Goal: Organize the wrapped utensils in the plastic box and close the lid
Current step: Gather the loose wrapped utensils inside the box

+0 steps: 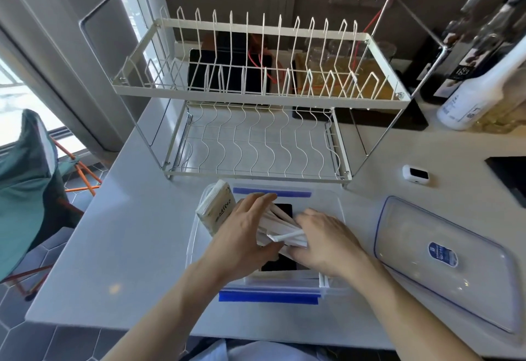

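A clear plastic box (337,209) with blue clasps stands on the white counter in front of me. Over it, both hands hold a bundle of white wrapped utensils (280,228). My left hand (242,235) grips the bundle from the left, thumb underneath. My right hand (327,239) covers its right end with curled fingers. A cream napkin pack (217,208) stands on edge in the box's left side. Black packets (281,264) lie on the box floor. The clear lid (444,258), blue-rimmed with a blue label, lies flat to the right of the box.
A white two-tier wire dish rack (256,98) stands just behind the box. A small white device (416,175) lies right of the rack. Bottles (481,87) stand at the back right. A teal chair (25,187) sits left of the counter.
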